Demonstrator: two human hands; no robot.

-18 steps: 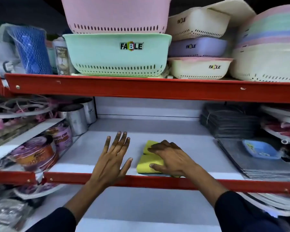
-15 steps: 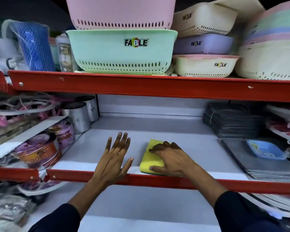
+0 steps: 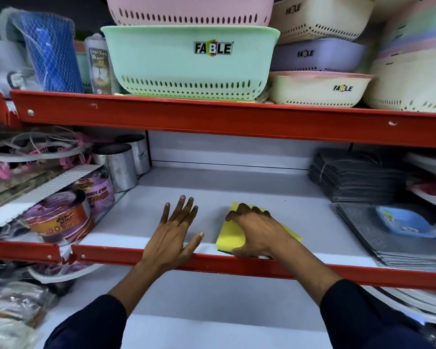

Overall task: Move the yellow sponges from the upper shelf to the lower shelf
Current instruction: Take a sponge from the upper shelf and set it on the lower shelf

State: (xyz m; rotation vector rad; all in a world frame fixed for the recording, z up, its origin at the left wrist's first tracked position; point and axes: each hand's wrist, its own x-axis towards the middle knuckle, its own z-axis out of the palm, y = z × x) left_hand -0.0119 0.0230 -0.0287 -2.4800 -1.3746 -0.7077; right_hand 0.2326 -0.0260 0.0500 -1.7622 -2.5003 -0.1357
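Yellow sponges [image 3: 230, 234] with a dark green underside lie on the white middle shelf [image 3: 237, 192], close to its red front rail [image 3: 212, 263]. My right hand [image 3: 258, 231] lies on top of them, fingers curled over the far edge and thumb at the near edge. How many sponges are under the hand I cannot tell. My left hand [image 3: 174, 234] hovers flat and open just to their left, fingers spread, holding nothing. Another white shelf [image 3: 212, 298] shows below the rail.
Steel tins [image 3: 118, 167] and purple-labelled tubs [image 3: 61, 217] crowd the shelf's left side. Dark grey mats [image 3: 355, 175] and a blue tray [image 3: 403, 222] fill its right. Plastic baskets, including a mint one [image 3: 186, 61], sit on the shelf above behind a red rail [image 3: 212, 117].
My right hand has shifted on the sponges, its fingers now curled over their far edge. The view has tilted slightly. My left hand has hardly moved.
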